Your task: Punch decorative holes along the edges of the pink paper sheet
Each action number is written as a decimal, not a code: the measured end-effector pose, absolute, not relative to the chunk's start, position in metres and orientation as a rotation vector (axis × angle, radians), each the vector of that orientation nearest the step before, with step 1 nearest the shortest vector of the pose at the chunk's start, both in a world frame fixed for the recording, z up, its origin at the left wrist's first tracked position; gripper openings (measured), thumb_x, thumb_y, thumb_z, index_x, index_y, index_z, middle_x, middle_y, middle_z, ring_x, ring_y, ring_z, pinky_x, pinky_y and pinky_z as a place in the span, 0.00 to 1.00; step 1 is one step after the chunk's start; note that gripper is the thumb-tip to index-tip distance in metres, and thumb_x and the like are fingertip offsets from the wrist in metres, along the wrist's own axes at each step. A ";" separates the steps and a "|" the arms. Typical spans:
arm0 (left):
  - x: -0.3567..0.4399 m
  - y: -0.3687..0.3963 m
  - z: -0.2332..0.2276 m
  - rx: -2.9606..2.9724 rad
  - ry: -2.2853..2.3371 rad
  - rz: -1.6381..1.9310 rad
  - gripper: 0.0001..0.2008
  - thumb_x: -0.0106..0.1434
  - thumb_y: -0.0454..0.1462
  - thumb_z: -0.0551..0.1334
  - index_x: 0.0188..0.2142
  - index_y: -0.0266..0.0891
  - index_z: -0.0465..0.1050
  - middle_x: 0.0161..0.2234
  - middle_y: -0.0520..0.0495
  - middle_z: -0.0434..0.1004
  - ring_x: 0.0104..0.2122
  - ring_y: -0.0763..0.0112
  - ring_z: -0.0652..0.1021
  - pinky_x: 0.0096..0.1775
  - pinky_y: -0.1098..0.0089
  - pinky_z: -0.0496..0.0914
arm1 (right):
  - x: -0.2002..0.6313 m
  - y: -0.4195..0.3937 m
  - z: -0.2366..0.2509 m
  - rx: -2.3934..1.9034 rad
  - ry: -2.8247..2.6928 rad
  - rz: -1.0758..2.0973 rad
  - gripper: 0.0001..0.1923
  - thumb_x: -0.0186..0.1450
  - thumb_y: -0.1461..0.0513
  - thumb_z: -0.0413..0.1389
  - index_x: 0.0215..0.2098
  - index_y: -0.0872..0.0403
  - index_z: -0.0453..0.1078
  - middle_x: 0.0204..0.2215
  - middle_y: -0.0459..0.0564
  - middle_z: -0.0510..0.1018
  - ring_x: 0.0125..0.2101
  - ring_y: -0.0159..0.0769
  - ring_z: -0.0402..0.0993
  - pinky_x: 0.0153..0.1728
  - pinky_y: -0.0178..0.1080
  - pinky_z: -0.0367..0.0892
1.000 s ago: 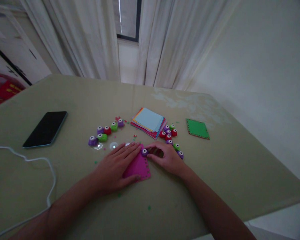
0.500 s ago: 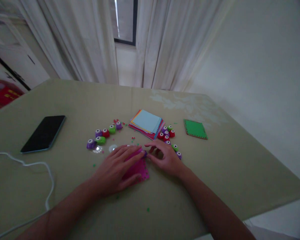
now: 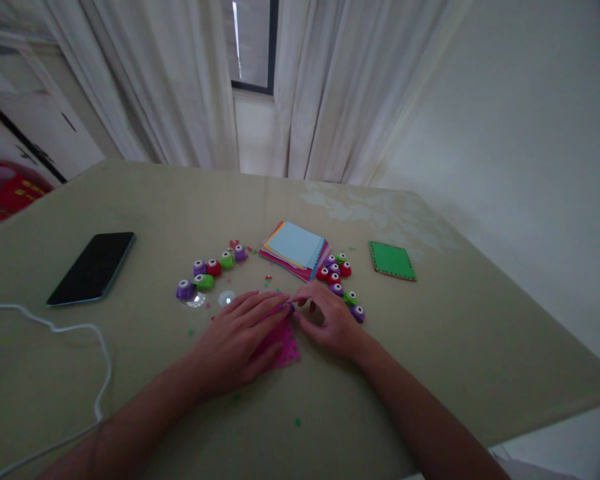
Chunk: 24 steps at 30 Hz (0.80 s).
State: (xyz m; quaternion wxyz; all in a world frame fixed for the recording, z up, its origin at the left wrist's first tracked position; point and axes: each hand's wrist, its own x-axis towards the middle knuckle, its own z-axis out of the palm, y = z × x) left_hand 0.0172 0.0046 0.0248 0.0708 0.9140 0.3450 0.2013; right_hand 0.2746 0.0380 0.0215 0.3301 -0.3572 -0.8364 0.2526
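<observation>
My left hand (image 3: 240,340) lies flat with fingers stretched over a pink paper square (image 3: 287,353). Small holes run along the paper's right edge. At that edge sits a small purple paper punch (image 3: 291,309), mostly hidden by fingers. My left fingertips touch it from the left. From the right, my right hand (image 3: 333,323) is curled with thumb and fingers closed around it. Close beyond the right hand stands a cluster of red, green and purple punches (image 3: 334,269). More punches (image 3: 213,267) form a curved row at the left.
A stack of coloured paper (image 3: 296,245) lies behind the hands, with a green punched square (image 3: 393,260) to its right. A black tablet (image 3: 93,269) and white cable (image 3: 103,347) are at the left. Tiny paper bits (image 3: 298,422) are scattered on the tabletop (image 3: 190,207).
Both hands stay at the pink paper and the purple punch, with only slight finger shifts. The whole view has drifted slightly; nothing else has visibly moved.
</observation>
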 end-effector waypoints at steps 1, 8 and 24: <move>0.018 0.005 0.026 2.755 1.030 0.596 0.26 0.75 0.41 0.60 0.71 0.43 0.65 0.69 0.43 0.71 0.67 0.54 0.72 0.69 0.51 0.65 | 0.275 0.038 0.022 -0.935 -2.180 0.642 0.13 0.70 0.65 0.61 0.52 0.51 0.74 0.46 0.55 0.81 0.46 0.44 0.78 0.44 0.43 0.78; 0.022 0.006 0.033 2.764 1.027 0.512 0.22 0.75 0.36 0.58 0.66 0.42 0.71 0.66 0.44 0.76 0.63 0.55 0.76 0.65 0.50 0.69 | 0.272 0.035 0.026 -0.791 -2.322 0.532 0.20 0.71 0.65 0.60 0.61 0.49 0.73 0.55 0.56 0.81 0.55 0.46 0.77 0.59 0.49 0.74; 0.028 0.006 0.038 2.709 1.289 0.465 0.25 0.68 0.33 0.61 0.63 0.47 0.77 0.67 0.44 0.75 0.68 0.47 0.71 0.65 0.42 0.67 | 0.261 0.033 0.018 -0.888 -2.228 0.451 0.06 0.67 0.67 0.62 0.42 0.52 0.77 0.42 0.54 0.80 0.42 0.43 0.79 0.46 0.43 0.75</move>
